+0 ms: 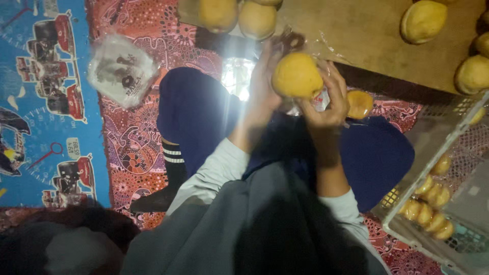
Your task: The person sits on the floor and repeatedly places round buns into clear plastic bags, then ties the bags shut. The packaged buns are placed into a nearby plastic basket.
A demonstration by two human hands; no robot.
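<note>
Both hands are up over the lap, wrapped around one round yellow bun (297, 75). The right hand (326, 104) grips it from below along with some clear wrapper (320, 100), and the left hand (265, 84) presses on its side. More buns sit on the wooden board (367, 40) ahead, and a plastic crate (448, 153) holds others on the right.

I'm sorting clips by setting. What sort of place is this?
Probably a home floor used for packing baked goods. The person sits cross-legged on a patterned mat, holding a round bun in both hands, beside a wooden board of buns and a plastic crate with more.
</note>
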